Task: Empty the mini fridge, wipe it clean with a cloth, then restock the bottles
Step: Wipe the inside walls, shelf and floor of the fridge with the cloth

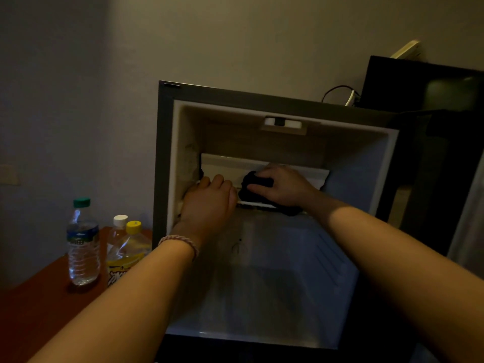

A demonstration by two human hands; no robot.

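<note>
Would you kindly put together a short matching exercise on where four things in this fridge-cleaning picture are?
Things:
1. dark cloth
2. green-capped bottle
3. left hand
4. yellow-capped bottle

Places:
A. on the red-brown table, farthest from the fridge
B. on the shelf, under the right hand
C. on the table, right beside the fridge wall
D. at the shelf's left front edge

Pairs: 1-B, 2-A, 3-D, 4-C

The scene is being viewed from one head-worn camera, angled forward and down, close to the open mini fridge point(262, 231).
</note>
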